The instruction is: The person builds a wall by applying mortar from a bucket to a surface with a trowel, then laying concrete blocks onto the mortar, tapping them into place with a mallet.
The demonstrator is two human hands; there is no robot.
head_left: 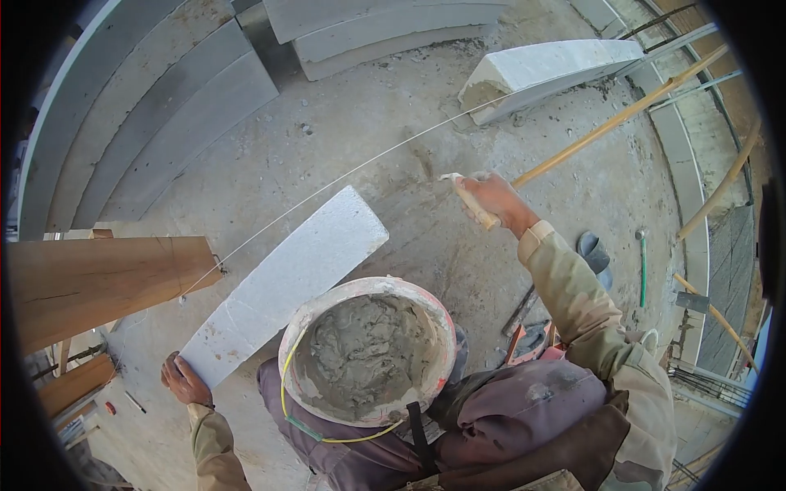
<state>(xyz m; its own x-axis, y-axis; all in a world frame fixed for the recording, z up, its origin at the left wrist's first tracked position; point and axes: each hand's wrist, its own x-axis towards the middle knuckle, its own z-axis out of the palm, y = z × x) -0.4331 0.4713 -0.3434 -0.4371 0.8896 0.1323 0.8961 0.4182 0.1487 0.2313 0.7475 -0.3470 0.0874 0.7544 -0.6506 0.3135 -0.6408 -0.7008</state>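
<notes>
My left hand (pixel 187 380) rests against the lower left end of a long pale block (pixel 286 286), its fingers bent over the edge. In my right hand (pixel 497 199) is the wooden handle of a trowel (pixel 475 204), held above the concrete floor to the right of the block; its blade barely shows. A round bucket (pixel 446 327) of wet grey mortar (pixel 364 352) stands between my knees, close to the block's right side. A thin white string (pixel 344 176) runs across the floor just beyond the block.
Stacked blocks (pixel 155 114) fill the upper left, with more (pixel 393 33) at the top. Another block (pixel 557 72) lies upper right beside a bamboo pole (pixel 622 114). Wooden beams (pixel 106 282) stand at the left. A green tool (pixel 643 266) lies at the right.
</notes>
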